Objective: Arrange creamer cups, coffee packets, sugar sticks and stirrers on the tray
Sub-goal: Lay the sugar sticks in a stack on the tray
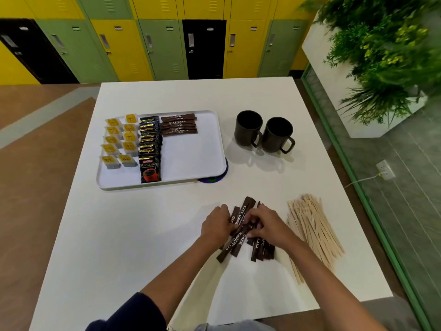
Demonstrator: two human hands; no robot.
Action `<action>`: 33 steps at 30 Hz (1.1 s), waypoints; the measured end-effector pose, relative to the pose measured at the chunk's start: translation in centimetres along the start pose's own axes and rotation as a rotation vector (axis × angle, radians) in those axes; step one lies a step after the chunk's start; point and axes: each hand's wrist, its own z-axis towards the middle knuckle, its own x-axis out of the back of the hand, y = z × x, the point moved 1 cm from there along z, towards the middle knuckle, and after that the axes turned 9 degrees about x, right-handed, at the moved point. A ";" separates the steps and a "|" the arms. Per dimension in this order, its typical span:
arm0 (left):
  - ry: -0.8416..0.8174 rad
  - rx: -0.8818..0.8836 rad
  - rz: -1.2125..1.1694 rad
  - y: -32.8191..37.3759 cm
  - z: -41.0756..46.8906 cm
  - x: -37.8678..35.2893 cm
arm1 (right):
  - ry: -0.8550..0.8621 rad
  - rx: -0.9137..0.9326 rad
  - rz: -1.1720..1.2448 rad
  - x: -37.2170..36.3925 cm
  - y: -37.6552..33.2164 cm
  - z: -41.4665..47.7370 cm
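A white tray (191, 158) lies on the table's left half. On it, yellow-lidded creamer cups (119, 142) fill the left side in two columns. Black coffee packets (149, 149) overlap in a column beside them. A few brown sugar sticks (179, 124) lie stacked at the tray's top middle. Near the table's front, a loose pile of brown sugar sticks (248, 237) lies under both hands. My left hand (216, 224) and my right hand (267, 224) grip sticks from that pile. Wooden stirrers (312, 231) lie in a heap to the right.
Two black mugs (262, 132) stand right of the tray. A dark blue coaster (214, 179) peeks out under the tray's front right corner. Lockers line the back wall. A planter and a glass partition stand at the right.
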 end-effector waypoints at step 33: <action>-0.222 0.081 -0.936 -3.9 2.4 7.1 | 0.362 0.109 1.033 2.9 -5.5 6.9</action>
